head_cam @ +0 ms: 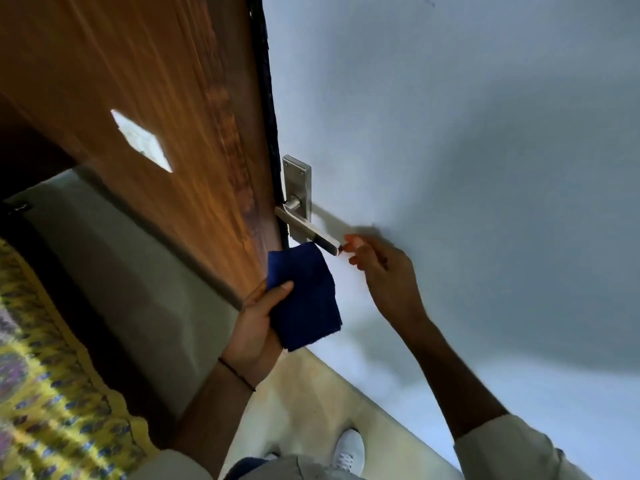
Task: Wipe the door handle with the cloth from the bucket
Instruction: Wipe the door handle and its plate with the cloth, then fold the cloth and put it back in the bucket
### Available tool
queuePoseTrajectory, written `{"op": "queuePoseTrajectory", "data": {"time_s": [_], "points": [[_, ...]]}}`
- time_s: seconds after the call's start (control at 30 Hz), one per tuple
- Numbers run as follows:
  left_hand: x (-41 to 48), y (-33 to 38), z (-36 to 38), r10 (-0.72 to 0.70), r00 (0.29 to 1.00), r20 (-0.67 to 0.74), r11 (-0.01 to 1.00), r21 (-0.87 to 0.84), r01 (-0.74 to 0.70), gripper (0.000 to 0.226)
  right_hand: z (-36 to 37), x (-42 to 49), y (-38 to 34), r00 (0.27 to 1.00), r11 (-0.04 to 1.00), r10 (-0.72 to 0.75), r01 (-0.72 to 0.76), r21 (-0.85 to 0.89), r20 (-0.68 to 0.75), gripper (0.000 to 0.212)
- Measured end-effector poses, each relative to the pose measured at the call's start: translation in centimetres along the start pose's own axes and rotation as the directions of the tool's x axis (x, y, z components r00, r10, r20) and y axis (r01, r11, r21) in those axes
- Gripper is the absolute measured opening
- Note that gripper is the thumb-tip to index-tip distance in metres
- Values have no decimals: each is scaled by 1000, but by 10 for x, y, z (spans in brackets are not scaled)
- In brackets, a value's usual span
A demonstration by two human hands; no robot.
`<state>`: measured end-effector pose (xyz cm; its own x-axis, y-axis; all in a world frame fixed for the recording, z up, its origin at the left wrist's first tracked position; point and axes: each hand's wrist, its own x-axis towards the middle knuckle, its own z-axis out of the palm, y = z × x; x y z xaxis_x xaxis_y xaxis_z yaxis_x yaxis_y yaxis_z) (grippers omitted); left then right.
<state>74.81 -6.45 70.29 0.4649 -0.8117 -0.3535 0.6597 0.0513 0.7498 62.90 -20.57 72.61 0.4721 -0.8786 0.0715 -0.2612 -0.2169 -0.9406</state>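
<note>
Pale door (450, 133): left hand (256, 327) grips cloth (304, 299), right fingers (356, 241) loose beside handle (311, 230)

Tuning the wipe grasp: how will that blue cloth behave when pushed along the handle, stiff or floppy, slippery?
Probably floppy: the cloth bends in soft folds around the left hand. Likely light: the thumb alone pins it against the hand. Its fuzzy-looking surface should drag on the metal handle rather than slip.

You're looking at a navy blue cloth (308, 306), silver door handle (304, 226), brown wood-grain panel (156, 81) and yellow patterned fabric (41, 393).
</note>
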Motion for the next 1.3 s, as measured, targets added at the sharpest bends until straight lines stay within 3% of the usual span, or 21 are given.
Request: {"op": "queuePoseTrajectory", "data": {"time_s": [0.1, 0.2, 0.27, 0.33, 0.47, 0.63, 0.83, 1.1, 1.3], "points": [[0, 4, -16, -118, 983, 137, 992, -17, 121, 39, 10, -43, 9, 973, 975, 203, -190, 118, -110, 28], [-5, -2, -29, -263, 935, 239, 965, 76, 252, 44, 29, -94, 20, 902, 871, 430, -423, 249, 29, 40], [-12, -13, -34, -322, 906, 275, 942, 186, 279, 46, 39, -127, 27, 864, 785, 494, -490, 378, 95, 50], [-18, -24, -36, -317, 915, 250, 932, 261, 252, 41, 42, -151, 30, 854, 756, 512, -501, 420, 98, 48], [-43, -47, -34, -343, 896, 282, 833, 532, 152, 25, 42, -214, 38, 797, 730, 598, -496, 469, -88, 24], [-66, -72, -25, -501, 768, 399, 687, 723, 73, 19, 27, -285, 48, 720, 649, 657, -392, 652, -221, 29], [-104, -139, 3, -641, 652, 405, 564, 825, 42, 17, -3, -371, 71, 580, 624, 731, -356, 695, -359, 35], [-197, -281, 49, -798, 518, 307, 318, 946, -70, 20, -69, -512, 126, 266, 531, 847, -393, 751, -459, 40], [-275, -402, 112, -812, 533, 239, 234, 969, -78, 24, -168, -605, 196, 238, 497, 867, -374, 783, -437, 40]]}}
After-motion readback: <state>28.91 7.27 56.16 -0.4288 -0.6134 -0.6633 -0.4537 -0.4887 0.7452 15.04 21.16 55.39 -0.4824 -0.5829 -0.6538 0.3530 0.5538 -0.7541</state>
